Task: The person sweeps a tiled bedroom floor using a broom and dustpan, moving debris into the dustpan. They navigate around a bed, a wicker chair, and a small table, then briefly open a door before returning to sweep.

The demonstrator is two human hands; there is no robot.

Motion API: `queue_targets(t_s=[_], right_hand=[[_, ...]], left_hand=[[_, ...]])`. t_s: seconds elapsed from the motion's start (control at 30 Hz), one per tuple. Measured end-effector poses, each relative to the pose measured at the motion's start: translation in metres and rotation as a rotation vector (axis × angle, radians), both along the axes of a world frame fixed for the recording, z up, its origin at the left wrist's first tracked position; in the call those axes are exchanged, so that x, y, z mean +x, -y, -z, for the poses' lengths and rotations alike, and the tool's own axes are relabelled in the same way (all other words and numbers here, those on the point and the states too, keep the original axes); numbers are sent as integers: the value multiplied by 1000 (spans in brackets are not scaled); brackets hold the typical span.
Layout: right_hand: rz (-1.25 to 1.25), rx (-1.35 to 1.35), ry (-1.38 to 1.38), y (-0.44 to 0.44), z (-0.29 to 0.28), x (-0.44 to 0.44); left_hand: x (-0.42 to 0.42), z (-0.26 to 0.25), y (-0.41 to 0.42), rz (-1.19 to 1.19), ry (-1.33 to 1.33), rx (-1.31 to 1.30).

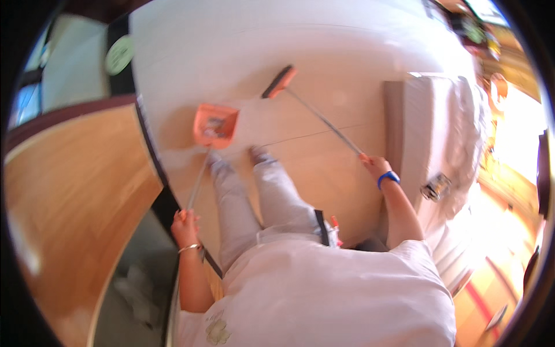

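Note:
My left hand (185,227) is closed around the handle of an orange long-handled dustpan (199,126). Some grey debris (214,126) lies inside the pan, too blurred to identify. The pan is just ahead of my feet, at or near the pale tiled floor (321,173). Out to the right, my right hand (376,167) grips the orange end of a broom's thin metal handle. The broom head (279,81), orange with dark bristles, is ahead of the dustpan and to its right, apart from it.
A covered sofa or bed (422,126) stands close on my right, with a clear glass-like object (435,187) on it. To the left are a wooden-surfaced panel (82,173), a dark edge and a pale green round object (119,55).

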State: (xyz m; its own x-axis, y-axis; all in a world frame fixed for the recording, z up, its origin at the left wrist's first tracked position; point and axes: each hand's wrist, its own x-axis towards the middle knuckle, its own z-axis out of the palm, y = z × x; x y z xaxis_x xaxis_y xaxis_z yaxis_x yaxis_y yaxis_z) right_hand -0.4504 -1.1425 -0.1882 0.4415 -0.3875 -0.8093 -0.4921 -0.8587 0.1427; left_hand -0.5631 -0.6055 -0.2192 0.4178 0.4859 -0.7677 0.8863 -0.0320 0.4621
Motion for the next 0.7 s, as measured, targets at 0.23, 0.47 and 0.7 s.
queue_targets(t_s=[0.23,0.47,0.7], right_hand=[[53,-236,249,12,20,-4],[386,25,-16,-70,89,90],[347,168,-305,-142,70,-83]], left_hand=[[83,16,-36,452,151,104],[129,-10,-59,807,79,190],[127,-4,-70,840,4,281]])
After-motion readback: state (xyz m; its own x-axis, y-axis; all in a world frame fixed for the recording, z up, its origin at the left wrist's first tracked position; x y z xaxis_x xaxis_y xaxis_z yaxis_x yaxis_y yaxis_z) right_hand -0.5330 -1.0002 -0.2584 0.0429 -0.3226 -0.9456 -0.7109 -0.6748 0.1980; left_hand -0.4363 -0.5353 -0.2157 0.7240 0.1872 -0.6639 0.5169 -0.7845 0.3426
